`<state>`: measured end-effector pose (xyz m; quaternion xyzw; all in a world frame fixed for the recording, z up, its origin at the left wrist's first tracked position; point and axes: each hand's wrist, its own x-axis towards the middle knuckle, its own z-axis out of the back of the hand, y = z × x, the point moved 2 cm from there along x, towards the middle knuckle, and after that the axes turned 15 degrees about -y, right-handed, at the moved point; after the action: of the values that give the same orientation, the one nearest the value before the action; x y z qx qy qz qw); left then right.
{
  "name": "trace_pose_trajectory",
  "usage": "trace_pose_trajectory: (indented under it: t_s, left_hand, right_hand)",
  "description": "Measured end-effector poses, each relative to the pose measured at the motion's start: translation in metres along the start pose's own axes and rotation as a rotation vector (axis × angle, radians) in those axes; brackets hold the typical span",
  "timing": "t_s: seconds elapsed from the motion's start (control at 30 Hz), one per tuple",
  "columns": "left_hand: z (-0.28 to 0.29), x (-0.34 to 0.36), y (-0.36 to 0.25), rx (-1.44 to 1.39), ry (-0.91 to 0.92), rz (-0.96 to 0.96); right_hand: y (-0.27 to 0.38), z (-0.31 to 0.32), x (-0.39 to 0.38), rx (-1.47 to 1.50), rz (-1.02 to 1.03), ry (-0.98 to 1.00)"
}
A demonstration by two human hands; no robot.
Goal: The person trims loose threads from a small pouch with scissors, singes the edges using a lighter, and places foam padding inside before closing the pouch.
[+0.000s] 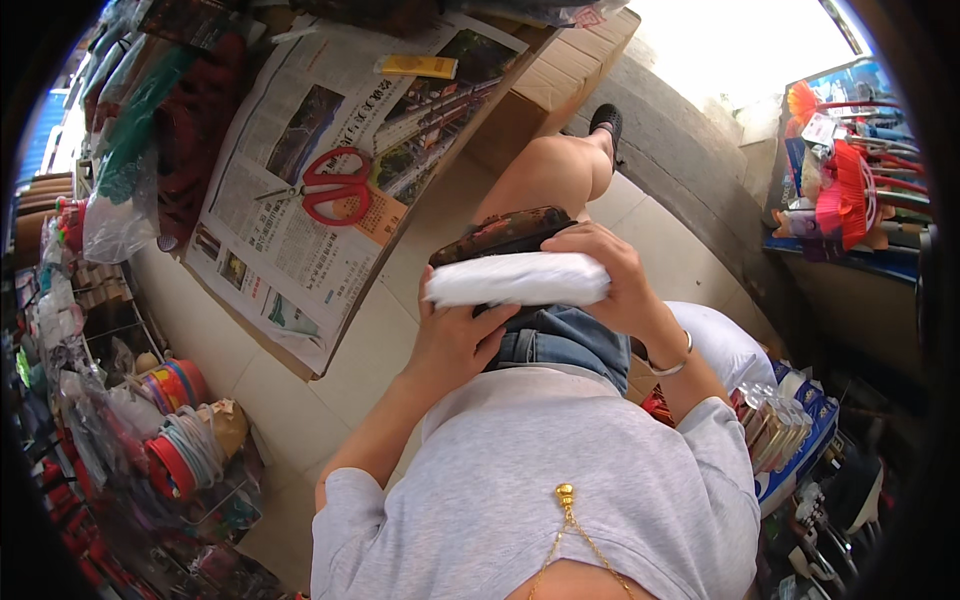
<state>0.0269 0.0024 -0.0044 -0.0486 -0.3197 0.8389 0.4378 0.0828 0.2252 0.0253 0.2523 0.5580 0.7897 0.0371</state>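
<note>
Both my hands hold a white, soft-looking slab (520,280) in front of my waist, its surface slightly blurred. Right behind it is a dark pouch-like thing (500,234) with a brown and green pattern; whether the two are joined I cannot tell. My left hand (450,335) is closed at the left end of the white slab, with fingers beneath it. Around its right end wraps my right hand (612,272), the fingers reaching over the back toward the patterned thing. Red-handled scissors (337,187) lie farther off to the left, apart from both hands.
Newspaper (290,215) covers a low surface at the front left, with a small yellow packet (418,66) on it. Beyond it stands a cardboard box (545,90). Crowded goods flank both sides, including coiled cord (205,440) and red fan-like items (845,195). A white sack (715,340) sits beside me.
</note>
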Motion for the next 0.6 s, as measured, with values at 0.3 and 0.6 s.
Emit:
trace_pose_trajectory:
  t_s: [0.3,0.6]
  left_hand:
    - [0.013,-0.009,0.02,0.046,-0.245,-0.035]
    - [0.013,-0.019,0.039,0.014,-0.423,0.058]
  right_hand:
    - [0.008,0.006,0.004,-0.709,0.343,0.253]
    - [0.007,-0.017,0.004,-1.003,0.227,0.355]
